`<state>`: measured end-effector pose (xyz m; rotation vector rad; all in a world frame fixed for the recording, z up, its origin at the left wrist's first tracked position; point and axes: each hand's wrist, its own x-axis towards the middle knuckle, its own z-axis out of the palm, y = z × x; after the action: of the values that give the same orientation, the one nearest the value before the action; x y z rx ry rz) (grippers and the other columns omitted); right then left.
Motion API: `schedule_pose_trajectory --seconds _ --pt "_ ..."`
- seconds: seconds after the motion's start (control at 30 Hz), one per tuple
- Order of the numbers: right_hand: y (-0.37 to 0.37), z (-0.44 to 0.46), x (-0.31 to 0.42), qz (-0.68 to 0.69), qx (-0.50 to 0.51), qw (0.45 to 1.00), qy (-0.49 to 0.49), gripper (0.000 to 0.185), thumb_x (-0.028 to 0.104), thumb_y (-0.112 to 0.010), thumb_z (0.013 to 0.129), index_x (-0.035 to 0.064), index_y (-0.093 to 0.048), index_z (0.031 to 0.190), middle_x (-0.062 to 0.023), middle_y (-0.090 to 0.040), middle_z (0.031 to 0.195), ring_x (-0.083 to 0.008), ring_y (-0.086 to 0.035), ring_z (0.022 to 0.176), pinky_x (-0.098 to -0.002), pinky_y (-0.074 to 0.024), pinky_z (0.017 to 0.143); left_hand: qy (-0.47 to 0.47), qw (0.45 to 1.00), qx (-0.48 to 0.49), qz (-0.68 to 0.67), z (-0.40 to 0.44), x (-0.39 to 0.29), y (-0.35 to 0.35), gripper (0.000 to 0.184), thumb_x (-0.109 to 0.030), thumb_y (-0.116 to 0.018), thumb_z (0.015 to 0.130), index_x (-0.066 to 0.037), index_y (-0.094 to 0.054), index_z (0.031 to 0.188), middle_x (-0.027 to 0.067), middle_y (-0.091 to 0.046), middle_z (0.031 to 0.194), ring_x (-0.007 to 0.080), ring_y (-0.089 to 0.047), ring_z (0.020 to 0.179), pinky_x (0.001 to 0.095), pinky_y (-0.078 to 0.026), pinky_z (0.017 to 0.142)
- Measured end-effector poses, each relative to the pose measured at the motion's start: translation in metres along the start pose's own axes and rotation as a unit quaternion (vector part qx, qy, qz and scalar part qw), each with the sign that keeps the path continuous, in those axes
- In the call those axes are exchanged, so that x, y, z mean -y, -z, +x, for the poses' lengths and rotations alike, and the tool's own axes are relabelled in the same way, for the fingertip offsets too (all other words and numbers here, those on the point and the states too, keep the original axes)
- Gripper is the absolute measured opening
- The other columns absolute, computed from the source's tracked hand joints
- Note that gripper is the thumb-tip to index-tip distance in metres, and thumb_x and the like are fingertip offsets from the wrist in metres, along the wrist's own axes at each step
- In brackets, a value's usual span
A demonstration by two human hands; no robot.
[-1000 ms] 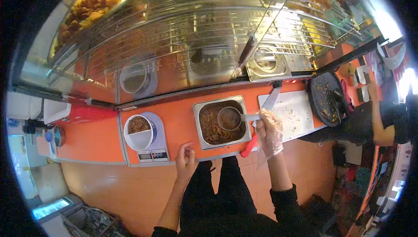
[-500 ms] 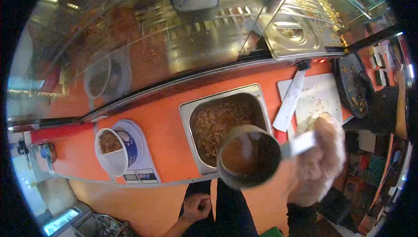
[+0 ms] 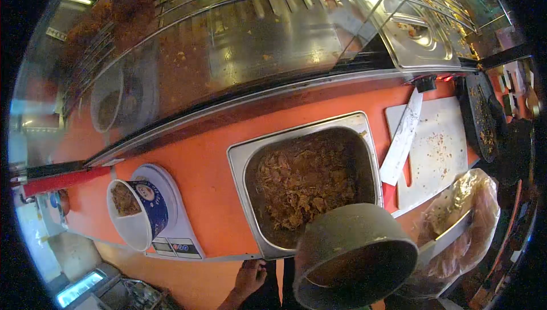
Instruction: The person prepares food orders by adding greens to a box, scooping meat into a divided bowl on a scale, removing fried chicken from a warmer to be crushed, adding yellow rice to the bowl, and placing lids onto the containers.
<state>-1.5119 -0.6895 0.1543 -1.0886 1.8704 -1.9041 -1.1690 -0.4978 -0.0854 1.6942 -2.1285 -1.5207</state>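
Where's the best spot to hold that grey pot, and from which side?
Best, I think, by its flat handle, from the right, where the gloved right grip has it. The handle juts rightward from the wide, round pot, away from the metal tray, and is much narrower to close around.

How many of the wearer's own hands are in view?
2: the left hand near the counter, and the gloved right hand at lower right, gripping the ladle.
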Motion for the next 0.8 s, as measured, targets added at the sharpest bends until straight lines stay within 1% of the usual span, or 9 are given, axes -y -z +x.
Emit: schedule_pose_trajectory --seconds 0.07,0.13,0.23,0.3,0.47,0.5,0.53,0.57,0.8 --pt "0.001 0.001 0.001 0.006 0.006 1.000 -0.008 0.014 0.012 -0.054 0.092 0.0030 -0.057 0.081 -0.0008 -0.052 0.067 -0.0049 -0.046 0.054 -0.0181 -0.0342 0.046 -0.035 0.996 -0.002 0.080 0.000 0.013 -0.001 0.026 -0.017 -0.063 0.081 -0.008 -0.055 0.104 0.0144 -0.058 0.085 0.0338 -0.059 0.082 0.0459 -0.047 0.073" --pt "0.002 0.002 0.003 0.012 0.012 1.000 -0.019 0.015 0.013 -0.054 0.092 0.0038 -0.057 0.080 -0.0003 -0.052 0.066 -0.0048 -0.046 0.054 -0.0180 -0.0340 0.046 0.038 0.997 0.021 0.062 0.004 0.002 0.011 0.026 -0.016 -0.062 0.078 -0.009 -0.055 0.102 0.0179 -0.055 0.095 0.0390 -0.052 0.097 0.0505 -0.042 0.084" --pt "0.004 0.004 0.006 0.031 0.027 0.998 -0.044 0.016 0.014 -0.054 0.092 0.0049 -0.057 0.079 0.0003 -0.052 0.066 -0.0046 -0.045 0.053 -0.0179 -0.0337 0.046 -0.028 0.998 -0.019 0.044 0.004 0.012 0.010 0.026 -0.019 -0.061 0.079 -0.010 -0.055 0.102 0.0196 -0.052 0.106 0.0395 -0.048 0.105 0.0507 -0.039 0.087" --pt "0.005 0.006 0.006 0.055 0.045 0.994 -0.084 0.017 0.015 -0.054 0.093 0.0057 -0.057 0.079 0.0008 -0.052 0.066 -0.0044 -0.045 0.053 -0.0179 -0.0335 0.046 -0.025 0.999 -0.008 0.036 0.004 0.017 0.010 0.026 -0.021 -0.061 0.080 -0.011 -0.055 0.104 0.0192 -0.051 0.106 0.0394 -0.047 0.105 0.0510 -0.039 0.088" --pt "0.004 0.019 -0.006 0.202 0.126 0.918 -0.318 0.019 0.017 -0.054 0.093 0.0076 -0.057 0.077 0.0019 -0.052 0.065 -0.0041 -0.044 0.052 -0.0177 -0.0329 0.046 0.042 0.996 0.034 0.070 -0.006 0.054 -0.008 0.031 -0.028 -0.060 0.083 -0.014 -0.054 0.110 0.0179 -0.049 0.103 0.0370 -0.045 0.104 0.0525 -0.037 0.089" --pt "-0.001 0.019 -0.012 0.182 0.133 0.911 -0.345 0.019 0.017 -0.054 0.094 0.0080 -0.057 0.077 0.0021 -0.052 0.065 -0.0040 -0.044 0.052 -0.0177 -0.0328 0.046 0.040 0.996 0.042 0.073 -0.007 0.059 -0.007 0.034 -0.031 -0.059 0.084 -0.016 -0.053 0.113 0.0173 -0.048 0.102 0.0353 -0.045 0.104 0.0523 -0.036 0.090" --pt "-0.005 0.015 -0.019 0.119 0.111 0.915 -0.370 0.024 0.020 -0.055 0.093 0.0134 -0.052 0.071 0.0073 -0.044 0.054 -0.0005 -0.034 0.042 -0.0170 -0.0256 0.038 0.039 0.995 0.050 0.075 -0.009 0.063 -0.007 0.037 -0.035 -0.058 0.085 -0.018 -0.052 0.117 0.0167 -0.048 0.100 0.0336 -0.044 0.104 0.0522 -0.035 0.092" --pt "-0.002 0.012 -0.026 0.113 0.131 0.911 -0.374 0.016 0.016 -0.056 0.092 0.0118 -0.056 0.077 0.0090 -0.041 0.056 0.0012 -0.031 0.043 -0.0157 -0.0246 0.039 0.041 0.996 0.032 0.070 -0.011 0.071 -0.007 0.037 -0.035 -0.058 0.085 -0.018 -0.052 0.117 0.0167 -0.048 0.100 0.0336 -0.044 0.104 0.0522 -0.035 0.092" --pt "-0.021 0.004 -0.008 0.115 0.112 0.931 -0.327 0.014 0.019 -0.057 0.091 0.0116 -0.057 0.079 0.0082 -0.039 0.054 -0.0008 -0.032 0.043 -0.0180 -0.0209 0.038 -0.004 0.996 -0.010 -0.086 -0.045 0.114 -0.009 0.044 -0.039 -0.055 0.091 -0.020 -0.047 0.129 0.0140 -0.052 0.125 0.0325 -0.039 0.118 0.0471 -0.033 0.100"
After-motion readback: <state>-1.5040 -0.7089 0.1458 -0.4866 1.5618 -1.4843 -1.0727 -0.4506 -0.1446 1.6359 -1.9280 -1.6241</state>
